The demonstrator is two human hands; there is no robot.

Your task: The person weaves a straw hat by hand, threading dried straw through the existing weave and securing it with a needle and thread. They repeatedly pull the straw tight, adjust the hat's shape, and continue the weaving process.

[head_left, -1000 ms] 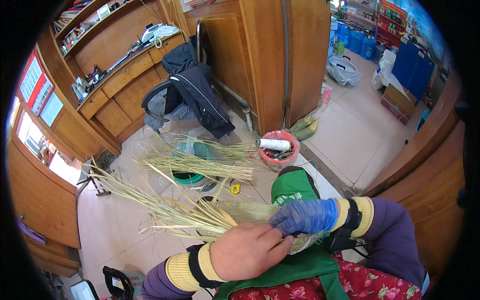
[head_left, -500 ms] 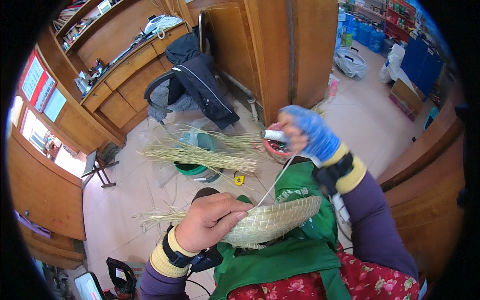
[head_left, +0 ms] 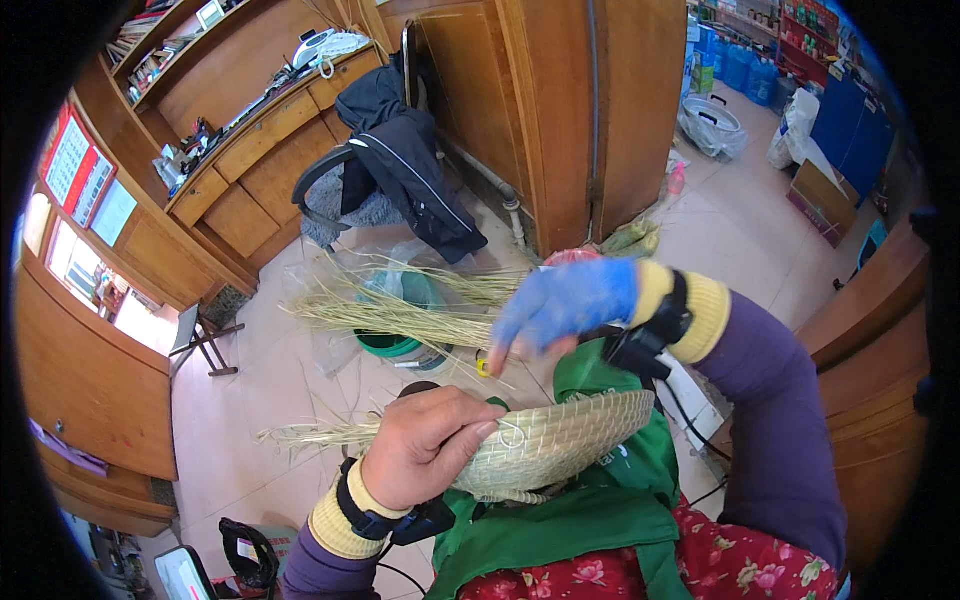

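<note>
Gripping the woven straw piece point(head_left: 555, 445) on the lap, near centre: my left hand point(head_left: 430, 450) is clamped over its left edge, loose straw ends point(head_left: 320, 435) trailing left. Risk, as I judge it: those unwoven ends could slip or snap if the clamp eases. Right hand point(head_left: 560, 305), blue-gloved, raised just beyond, fingers curled; what they pinch I cannot tell. Farther: green basin point(head_left: 392, 340) on the floor, straw bundle point(head_left: 400, 310) lying across it, contents otherwise hidden. Far right: grey tub point(head_left: 712, 125), contents unclear.
</note>
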